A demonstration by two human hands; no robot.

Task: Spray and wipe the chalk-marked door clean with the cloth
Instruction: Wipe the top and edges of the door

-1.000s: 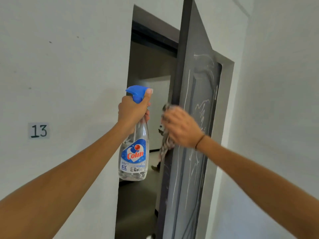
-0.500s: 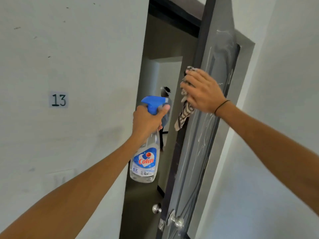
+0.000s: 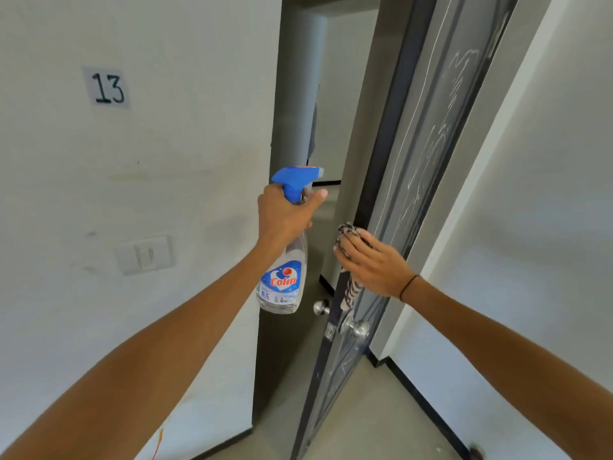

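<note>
The dark grey door [image 3: 428, 154] stands half open, and white chalk scribbles run down its face. My right hand [image 3: 371, 263] presses a striped cloth [image 3: 348, 290] flat against the door near its edge, just above the round metal knobs [image 3: 356, 328]. Part of the cloth hangs below my palm. My left hand [image 3: 285, 214] grips the neck of a clear spray bottle [image 3: 283, 280] with a blue trigger head and a Colin label, held upright left of the door edge.
A white wall on the left carries a "13" label [image 3: 107, 88] and a light switch [image 3: 144, 255]. Another white wall [image 3: 530, 227] stands close on the right. Through the doorway a dim room and grey floor [image 3: 361, 413] show.
My right hand has slid the cloth down the door from the upper panel to just above the knobs. The view has tilted downward; the bottle stays in my left hand.
</note>
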